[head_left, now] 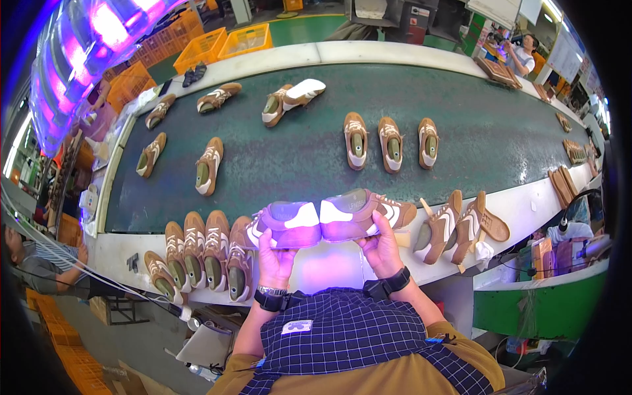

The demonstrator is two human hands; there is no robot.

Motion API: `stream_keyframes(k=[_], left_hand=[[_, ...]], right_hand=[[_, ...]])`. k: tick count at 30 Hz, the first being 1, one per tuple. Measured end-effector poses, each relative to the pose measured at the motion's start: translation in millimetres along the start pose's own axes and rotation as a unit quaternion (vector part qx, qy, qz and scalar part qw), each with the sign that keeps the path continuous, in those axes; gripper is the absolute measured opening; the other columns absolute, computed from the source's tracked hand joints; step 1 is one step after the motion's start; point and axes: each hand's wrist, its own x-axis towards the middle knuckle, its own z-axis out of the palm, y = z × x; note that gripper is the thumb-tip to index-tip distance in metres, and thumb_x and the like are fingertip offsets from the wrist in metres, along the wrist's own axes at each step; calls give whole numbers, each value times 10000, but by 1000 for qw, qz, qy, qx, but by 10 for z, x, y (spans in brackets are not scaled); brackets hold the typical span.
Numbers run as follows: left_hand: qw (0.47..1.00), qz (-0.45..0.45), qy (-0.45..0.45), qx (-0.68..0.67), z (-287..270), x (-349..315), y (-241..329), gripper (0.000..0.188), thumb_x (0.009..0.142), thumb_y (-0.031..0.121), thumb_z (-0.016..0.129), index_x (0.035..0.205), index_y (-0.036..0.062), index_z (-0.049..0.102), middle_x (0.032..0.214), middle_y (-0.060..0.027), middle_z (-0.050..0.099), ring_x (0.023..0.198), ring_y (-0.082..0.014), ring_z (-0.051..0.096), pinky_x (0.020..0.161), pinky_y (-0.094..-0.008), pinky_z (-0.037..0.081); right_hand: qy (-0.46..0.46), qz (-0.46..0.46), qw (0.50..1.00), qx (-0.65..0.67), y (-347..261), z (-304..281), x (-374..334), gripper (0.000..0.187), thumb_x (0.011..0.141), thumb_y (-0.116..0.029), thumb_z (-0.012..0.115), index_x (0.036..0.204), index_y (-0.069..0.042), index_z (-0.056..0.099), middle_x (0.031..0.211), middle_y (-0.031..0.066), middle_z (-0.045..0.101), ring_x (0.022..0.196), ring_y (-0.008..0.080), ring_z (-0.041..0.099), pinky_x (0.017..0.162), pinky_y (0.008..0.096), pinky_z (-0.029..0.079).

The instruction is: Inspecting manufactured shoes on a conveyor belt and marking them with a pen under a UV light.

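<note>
While a green belt (pixel 283 151) spans the view from 9 through 12 to 3 o'clock, a white surface (pixel 115 250) borders its near side, 8 through 6 to 3. Orange crates (pixel 203 52): plastic, beyond the belt, at 11. Shoe row (pixel 194 245): five, brown with white trim, olive inserts (pixel 193 268) showing, toes roughly toward 12, on the surface at 8. Belt cluster (pixel 210 161): four like shoes, spaced apart, at 10. Belt trio (pixel 390 143): three, side by side, toes toward 12, between 1 and 2. Belt pair (pixel 278 108): two, between 11 and 12, one turned white sole up against its neighbour. Angled pair (pixel 440 227): two, on the surface just past 3, pale strips (pixel 426 207) beside them. Left-held shoe (pixel 283 222) and right-held shoe (pixel 352 214): brown with white, lifted above the near surface just below centre, heel to heel, toes to 9 and 3. Sole piece (pixel 495 226): tan, just beyond the angled pair, at 3. Left hand (pixel 276 260), at 7: closed round the left-held shoe, thumb on the near side, most fingers hidden. Right hand (pixel 382 249), between 4 and 5: likewise gripping the right-held shoe. Crumpled white paper (pixel 484 252): beside the sole piece, between 3 and 4
</note>
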Motion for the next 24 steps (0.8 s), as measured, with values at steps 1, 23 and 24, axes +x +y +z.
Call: stream_keyframes(k=[1,23,24], left_hand=[[1000,5,10,13,-6,5,-6,522,805,328,630,1250,104,475,1208,-73,554,1107,-247,536,940,-447,453],[996,55,-34,57,-56,-43,74,399,867,254,565,1211,66,490,1144,-65,587,1040,-198,572,912,-357,469],[996,56,-36,57,-45,-54,74,399,867,254,565,1211,66,490,1144,-65,587,1040,-198,572,912,-357,469]], right_hand=[[-4,-6,1000,1,9,-10,5,350,866,-258,601,1165,-99,514,1074,54,602,945,174,589,750,335,516],[-37,-23,994,-102,-48,-94,-6,418,887,-259,553,1251,-82,449,1181,62,558,1062,195,562,883,389,488],[-38,-25,994,-102,-53,-100,-12,418,887,-259,553,1251,-82,449,1181,62,558,1062,195,562,883,389,488]])
